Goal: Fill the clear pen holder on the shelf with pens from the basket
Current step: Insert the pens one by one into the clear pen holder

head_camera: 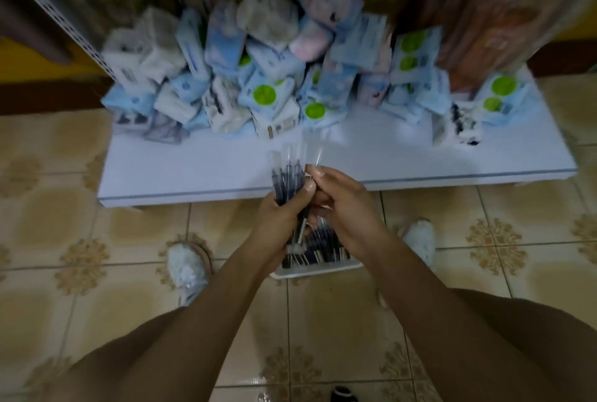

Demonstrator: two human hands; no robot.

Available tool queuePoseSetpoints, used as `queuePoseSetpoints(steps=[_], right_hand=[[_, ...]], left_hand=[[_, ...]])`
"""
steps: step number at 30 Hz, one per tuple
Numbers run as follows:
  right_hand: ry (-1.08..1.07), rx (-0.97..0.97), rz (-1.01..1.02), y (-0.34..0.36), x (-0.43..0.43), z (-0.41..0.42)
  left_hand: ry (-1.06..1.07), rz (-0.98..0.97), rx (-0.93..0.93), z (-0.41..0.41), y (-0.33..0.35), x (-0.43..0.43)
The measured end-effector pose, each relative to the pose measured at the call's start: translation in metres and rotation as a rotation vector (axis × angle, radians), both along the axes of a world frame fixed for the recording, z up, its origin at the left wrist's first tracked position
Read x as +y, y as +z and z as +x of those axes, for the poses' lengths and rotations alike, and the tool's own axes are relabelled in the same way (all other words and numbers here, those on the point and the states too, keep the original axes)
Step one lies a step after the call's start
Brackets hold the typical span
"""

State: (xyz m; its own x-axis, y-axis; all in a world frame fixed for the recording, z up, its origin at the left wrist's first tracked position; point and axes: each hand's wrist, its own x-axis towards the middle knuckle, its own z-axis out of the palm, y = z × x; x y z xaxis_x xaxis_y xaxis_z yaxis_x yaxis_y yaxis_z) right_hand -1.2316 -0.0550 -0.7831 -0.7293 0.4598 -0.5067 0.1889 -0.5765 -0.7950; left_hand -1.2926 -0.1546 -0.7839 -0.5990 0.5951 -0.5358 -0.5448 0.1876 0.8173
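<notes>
My left hand (284,211) grips a bundle of several dark pens (288,169) with clear caps pointing up, held over the front edge of the white shelf (193,175). My right hand (339,204) is right beside it and pinches a single pen (318,157) by its upper part. Below both hands, on the floor between my feet, stands the white basket (316,269) with more dark pens in it. The clear pen holder is not visible; the frame is blurred.
A heap of blue, white and pink packets (258,72) fills the back of the shelf. Brown wrapped goods (500,13) stand at the right. A perforated shelf upright (58,13) runs along the left. Tiled floor and my white shoes (187,266) lie around the basket.
</notes>
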Motion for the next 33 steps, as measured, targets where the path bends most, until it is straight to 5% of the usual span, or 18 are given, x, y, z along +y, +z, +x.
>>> queuePoseSetpoints(steps=[24, 33], right_hand=[[0.146, 0.377, 0.664, 0.225, 0.024, 0.003], [0.088, 0.515, 0.801, 0.317, 0.049, -0.033]], left_hand=[[-0.148, 0.277, 0.708, -0.014, 0.227, 0.006], [0.038, 0.409, 0.849, -0.043, 0.308, 0.031]])
